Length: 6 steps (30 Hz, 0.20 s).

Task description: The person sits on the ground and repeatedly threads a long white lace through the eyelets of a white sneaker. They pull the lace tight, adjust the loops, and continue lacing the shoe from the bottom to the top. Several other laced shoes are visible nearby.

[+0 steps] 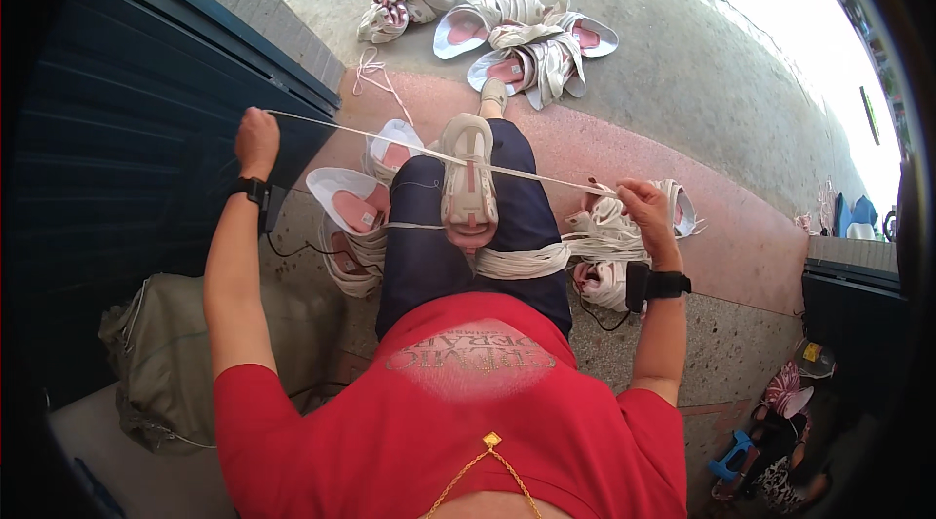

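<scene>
On my lap, between my thighs, rests a cream and pink sneaker (469,190). A long whitish shoelace (366,133) runs taut across it and out to both sides. My left hand (256,141), stretched far out beside the dark blue door, is closed on one end of the lace. At the other side my right hand (642,207) pinches the lace between thumb and fingers, with the arm bent. A bundle of loose white laces (524,262) lies over my right thigh. Which face of the sneaker is up, I cannot tell for certain.
Shoe uppers with pink insoles (353,210) lie left of my legs. More uppers tangled with laces (606,231) lie at the right, and a larger heap (531,46) lies ahead on concrete. A stuffed greenish sack (229,353) and a dark blue door (146,129) stand left.
</scene>
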Tool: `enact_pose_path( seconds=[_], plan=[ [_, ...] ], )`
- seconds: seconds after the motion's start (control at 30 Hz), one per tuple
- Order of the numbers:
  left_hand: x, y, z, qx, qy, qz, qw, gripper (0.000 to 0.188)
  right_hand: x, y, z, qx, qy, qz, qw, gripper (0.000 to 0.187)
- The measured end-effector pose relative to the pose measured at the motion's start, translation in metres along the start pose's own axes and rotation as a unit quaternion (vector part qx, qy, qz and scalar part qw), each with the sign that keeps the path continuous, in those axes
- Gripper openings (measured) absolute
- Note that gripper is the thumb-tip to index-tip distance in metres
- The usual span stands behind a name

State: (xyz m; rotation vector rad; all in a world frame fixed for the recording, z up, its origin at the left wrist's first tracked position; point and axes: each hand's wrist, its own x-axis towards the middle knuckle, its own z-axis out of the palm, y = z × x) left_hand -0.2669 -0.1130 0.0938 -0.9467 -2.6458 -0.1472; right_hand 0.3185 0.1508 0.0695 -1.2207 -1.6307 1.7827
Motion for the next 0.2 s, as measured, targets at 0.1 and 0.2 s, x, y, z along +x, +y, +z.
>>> enact_pose_path(
  seconds=[0.1, 0.2],
  plan=[
    [0.027, -0.16, -0.087, -0.149, 0.148, -0.304, 0.929, 0.037, -0.041, -0.004, -0.091, 0.247, 0.115, -0.022, 0.962, 0.02],
    [0.026, -0.261, -0.142, -0.38, 0.341, -0.449, 0.734, 0.035, -0.08, 0.011, -0.153, 0.556, 0.093, -0.148, 0.812, 0.021]
  ],
)
